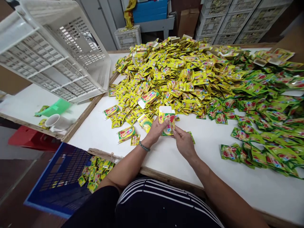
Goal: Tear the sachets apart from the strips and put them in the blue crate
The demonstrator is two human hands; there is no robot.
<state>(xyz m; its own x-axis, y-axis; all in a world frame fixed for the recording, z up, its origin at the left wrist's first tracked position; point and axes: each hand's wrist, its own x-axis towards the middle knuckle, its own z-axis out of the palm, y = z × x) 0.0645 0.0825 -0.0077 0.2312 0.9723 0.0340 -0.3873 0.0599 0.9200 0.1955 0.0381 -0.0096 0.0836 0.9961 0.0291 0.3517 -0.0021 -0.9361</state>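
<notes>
Both of my hands hold one small packet [167, 123], yellow and green with a white top flap, just above the white table [166, 158]. My left hand [155, 130] grips its left side, fingers closed on it. On the packet's lower right edge, my right hand [182, 141] pinches it. Behind them a big heap of yellow packets [171, 72] covers the table's middle. A spread of green packets [268, 104] lies to the right. A few loose packets [126, 133] rest left of my hands.
A white plastic crate [54, 50] lies tipped on its side at the left. A blue crate [61, 177] with several packets sits on the floor beside me. A white cup [55, 122] and a green scoop [55, 107] lie on a lower board. Stacked crates stand at the back.
</notes>
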